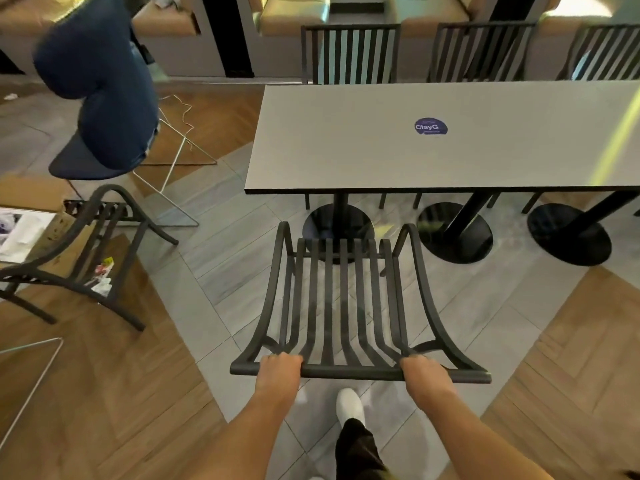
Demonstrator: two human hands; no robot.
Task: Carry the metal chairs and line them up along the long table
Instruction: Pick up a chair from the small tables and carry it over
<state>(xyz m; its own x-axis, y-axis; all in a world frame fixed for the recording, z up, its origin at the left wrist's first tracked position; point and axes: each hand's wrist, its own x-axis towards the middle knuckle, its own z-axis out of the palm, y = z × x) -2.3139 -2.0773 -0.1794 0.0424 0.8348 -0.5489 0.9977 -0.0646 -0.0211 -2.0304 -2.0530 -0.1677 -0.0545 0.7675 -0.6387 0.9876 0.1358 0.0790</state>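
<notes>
Nearest the camera, a white shoe (350,407) steps on the grey floor tiles (207,271). Just ahead, the left hand (278,374) and right hand (424,374) each curl over the top rail of a black metal chair (341,306); both grips are closed round that rail, one near each end. The chair faces the bench (381,150), its slatted back nearest the person and its front just short of the bench's near edge, close to the left corner. Whether its legs touch the floor cannot be told. Under the bench stand round black bases (453,233). A blue sticker (430,126) lies on the bench top, towards the middle. To the left, well apart from the bench, a second chair (90,251) stands on the wood floor beside a cardboard box (31,216). Beyond it a person in jeans (104,81) sits on a dark seat. Along the bench's far edge, three chairs (351,53) stand in a row.
</notes>
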